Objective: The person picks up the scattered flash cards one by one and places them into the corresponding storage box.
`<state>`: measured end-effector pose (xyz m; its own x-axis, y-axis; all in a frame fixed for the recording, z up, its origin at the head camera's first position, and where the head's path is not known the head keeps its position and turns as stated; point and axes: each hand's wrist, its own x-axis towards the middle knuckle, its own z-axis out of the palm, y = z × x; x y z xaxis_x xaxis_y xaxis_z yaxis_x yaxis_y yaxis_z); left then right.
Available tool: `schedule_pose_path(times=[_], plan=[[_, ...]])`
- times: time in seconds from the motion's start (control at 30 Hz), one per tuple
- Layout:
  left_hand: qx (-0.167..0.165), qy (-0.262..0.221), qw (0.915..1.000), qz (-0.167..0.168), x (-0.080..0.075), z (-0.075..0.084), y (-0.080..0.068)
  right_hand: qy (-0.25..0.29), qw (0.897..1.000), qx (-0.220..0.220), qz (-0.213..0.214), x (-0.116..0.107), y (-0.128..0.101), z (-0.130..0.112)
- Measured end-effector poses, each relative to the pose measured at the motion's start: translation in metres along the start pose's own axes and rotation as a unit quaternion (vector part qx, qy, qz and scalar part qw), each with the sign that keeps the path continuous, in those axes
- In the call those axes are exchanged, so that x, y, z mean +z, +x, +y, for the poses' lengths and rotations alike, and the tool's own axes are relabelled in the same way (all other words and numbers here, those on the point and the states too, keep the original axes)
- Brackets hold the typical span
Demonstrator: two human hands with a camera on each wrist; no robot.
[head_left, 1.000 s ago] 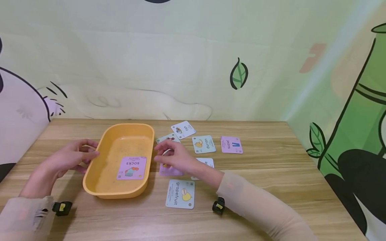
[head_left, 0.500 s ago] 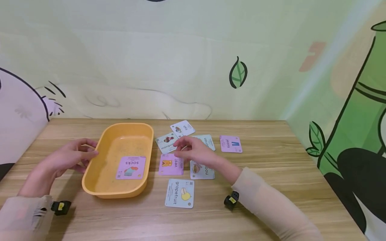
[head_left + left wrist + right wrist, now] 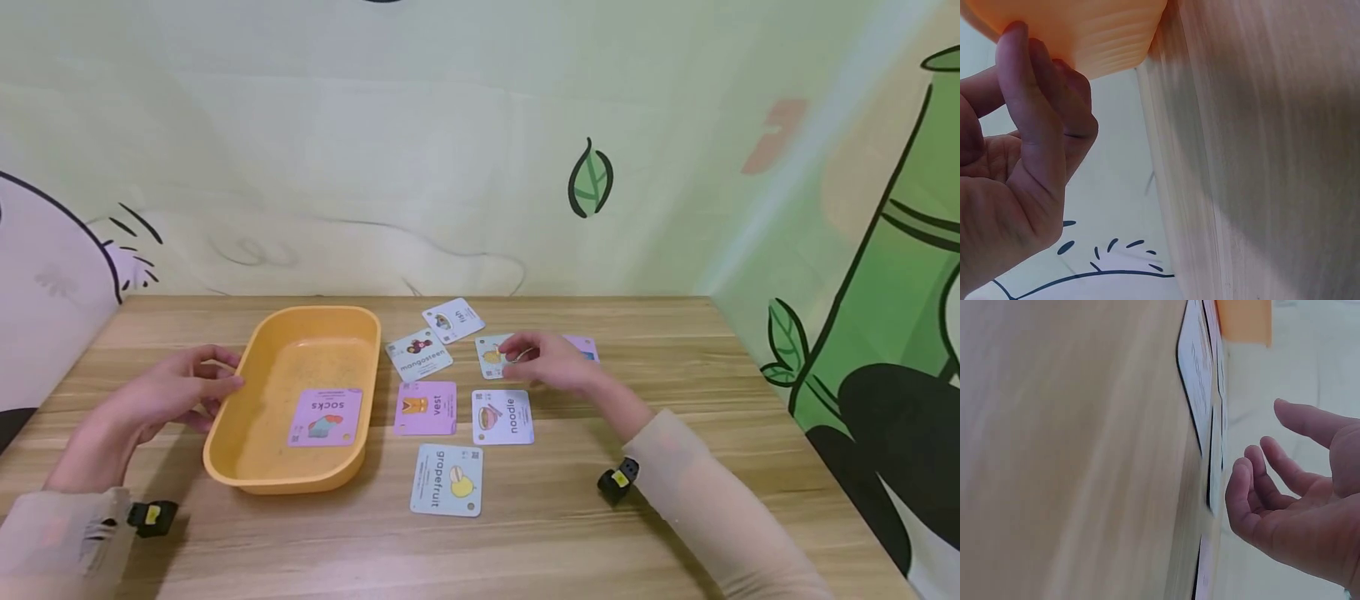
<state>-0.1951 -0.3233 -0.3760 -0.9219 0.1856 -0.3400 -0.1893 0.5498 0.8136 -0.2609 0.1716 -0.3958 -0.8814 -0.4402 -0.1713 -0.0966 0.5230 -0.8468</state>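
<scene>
**Right hand over the far cards, left hand at the tray**

Head view: the left hand [image 3: 161, 398] sits at the left rim of the yellow tray [image 3: 251, 367], fingertips touching the rim, fingers loosely bent. Inside the tray lies the socks card [image 3: 326, 417], flat on the floor toward the near end. The right hand [image 3: 552, 363] is out over the far cards on the table [image 3: 675, 467], fingers relaxed and holding nothing, hovering across the durian card [image 3: 491, 355] and the jeans card [image 3: 587, 346], both partly hidden beneath it. Whether it touches either card, I cannot tell. Just nearer lie the vest card [image 3: 425, 408] and the noodle card [image 3: 503, 417] side by side, with the grapefruit card [image 3: 447, 480] in front of them. The mangosteen card [image 3: 419, 354] lies just right of the tray, and another card [image 3: 453, 320] just behind it.

Left wrist view: fingers [image 3: 1029, 106] lean against the tray's outer wall [image 3: 1097, 31], gently curved, no clamp on it.

Right wrist view: the hand [image 3: 1297, 512] is open, fingers loosely curved and apart, nothing in the palm; card edges [image 3: 1197, 394] line the table beside it, and a corner of the tray [image 3: 1244, 319] shows beyond
</scene>
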Motion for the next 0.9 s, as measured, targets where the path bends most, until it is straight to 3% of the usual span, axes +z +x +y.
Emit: schedule_pose_path(times=[0.4,0.7,0.9], plan=[[-0.002,-0.002,1.0,0.0,0.0,0.001,-0.001,-0.085,0.996,-0.014,0.038,-0.039,-0.005,0.024],[-0.001,-0.003,1.0,0.001,0.001,0.001,-0.001,-0.152,0.986,0.045,0.057,-0.057,-0.009,0.036],[0.0,-0.008,1.0,0.001,0.0,0.0,-0.001,-0.156,0.984,0.062,0.056,-0.065,-0.009,0.043]])
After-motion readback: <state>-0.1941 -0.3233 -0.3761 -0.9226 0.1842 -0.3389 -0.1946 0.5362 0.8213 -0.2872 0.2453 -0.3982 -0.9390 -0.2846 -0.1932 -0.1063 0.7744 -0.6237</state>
